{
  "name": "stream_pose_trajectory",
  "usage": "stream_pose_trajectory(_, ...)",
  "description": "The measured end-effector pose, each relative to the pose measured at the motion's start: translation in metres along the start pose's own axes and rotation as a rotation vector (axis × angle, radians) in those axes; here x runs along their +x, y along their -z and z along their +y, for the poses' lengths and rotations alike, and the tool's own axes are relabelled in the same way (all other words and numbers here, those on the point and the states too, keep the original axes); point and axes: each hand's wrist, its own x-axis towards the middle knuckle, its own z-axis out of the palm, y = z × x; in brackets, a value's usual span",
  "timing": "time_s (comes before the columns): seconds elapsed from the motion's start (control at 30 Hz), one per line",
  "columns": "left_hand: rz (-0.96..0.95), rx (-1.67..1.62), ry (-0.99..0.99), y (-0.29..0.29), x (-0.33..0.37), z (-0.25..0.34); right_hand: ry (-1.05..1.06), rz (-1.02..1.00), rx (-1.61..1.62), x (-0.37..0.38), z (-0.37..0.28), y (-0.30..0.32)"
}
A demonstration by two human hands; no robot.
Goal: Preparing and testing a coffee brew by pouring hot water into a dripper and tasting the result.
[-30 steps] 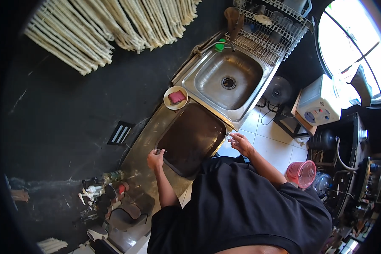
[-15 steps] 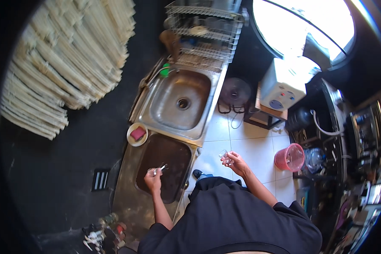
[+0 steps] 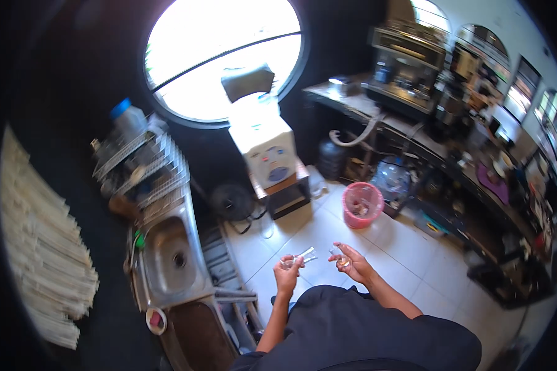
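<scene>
Both my hands are out in front of my dark shirt, above the white tiled floor. The fingers of my left hand (image 3: 286, 280) are closed round a small clear glass (image 3: 306, 254), which tilts toward the right. A hand's width away, my right hand (image 3: 358, 268) grips a second small clear glass (image 3: 336, 252) by its side. The two glasses are close but apart. Blur and transparency hide their exact shape and whether anything is in them.
A double steel sink (image 3: 194, 279) stands at the left, with a dish (image 3: 149, 324) holding a pink sponge (image 3: 156, 319) and a wire rack (image 3: 182, 168) beyond. Ahead are a white water dispenser (image 3: 269, 151) and a pink bin (image 3: 360, 221). A dark counter (image 3: 439, 143) runs along the right.
My view and body have turned right, away from the sink. My left hand has left the dark basin with its glass and come near my right hand, which still holds its own.
</scene>
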Motion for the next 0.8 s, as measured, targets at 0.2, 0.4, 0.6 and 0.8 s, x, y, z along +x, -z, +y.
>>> stream_pose_trajectory(0.2,-0.567,0.082,0.156,-0.161,-0.015,-0.011,0.457,0.26,0.038,-0.113,-0.085,0.047)
stream_pose_trajectory(0.4,-1.029,0.246,0.195,-0.292,-0.021,-0.01,0.813,0.587,0.218,-0.224,-0.104,0.089)
stream_pose_trajectory(0.6,-1.245,0.214,0.413,-0.401,-0.027,-0.017,0.915,0.819,0.621,-0.255,-0.114,0.127)
stream_pose_trajectory(0.8,-1.318,0.12,0.386,-0.514,-0.002,-0.013,1.025,0.847,0.727,-0.258,-0.17,0.202)
